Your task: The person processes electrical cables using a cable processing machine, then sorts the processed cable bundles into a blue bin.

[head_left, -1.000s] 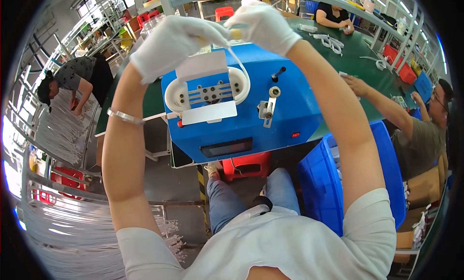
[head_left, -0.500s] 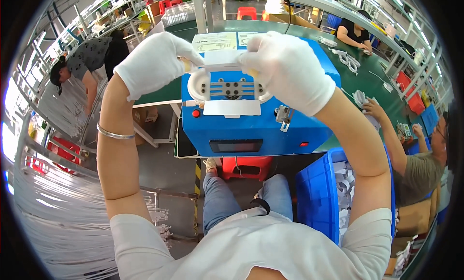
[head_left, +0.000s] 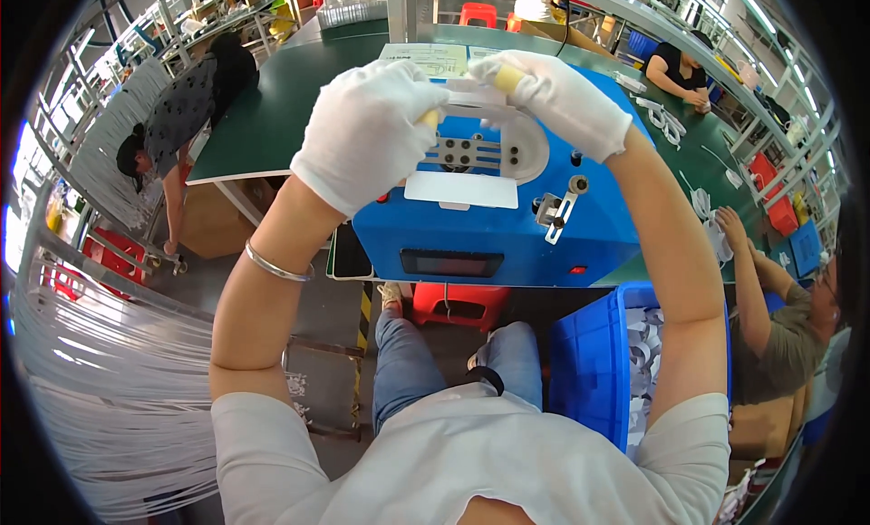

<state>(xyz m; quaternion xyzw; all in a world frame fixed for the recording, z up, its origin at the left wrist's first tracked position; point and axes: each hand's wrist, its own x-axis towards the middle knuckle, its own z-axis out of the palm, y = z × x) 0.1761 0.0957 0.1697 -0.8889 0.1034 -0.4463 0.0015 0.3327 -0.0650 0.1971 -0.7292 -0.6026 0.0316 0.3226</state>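
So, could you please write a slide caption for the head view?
White-gloved left hand and right hand over a blue machine at a green table, blue bin nearby.

blu mach. (head_left: 489, 228), wht gloves (head_left: 575, 108), yel fingertips (head_left: 509, 78), dk grn tabletop (head_left: 263, 126), blu bin (head_left: 587, 371), red stool (head_left: 459, 303), blk/yel striped tape (head_left: 364, 316)

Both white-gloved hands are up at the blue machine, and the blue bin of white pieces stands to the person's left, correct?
Not quite: the head view shows the blue bin of white pieces to the person's right, not left. The left hand and right hand are indeed up at the blue machine.
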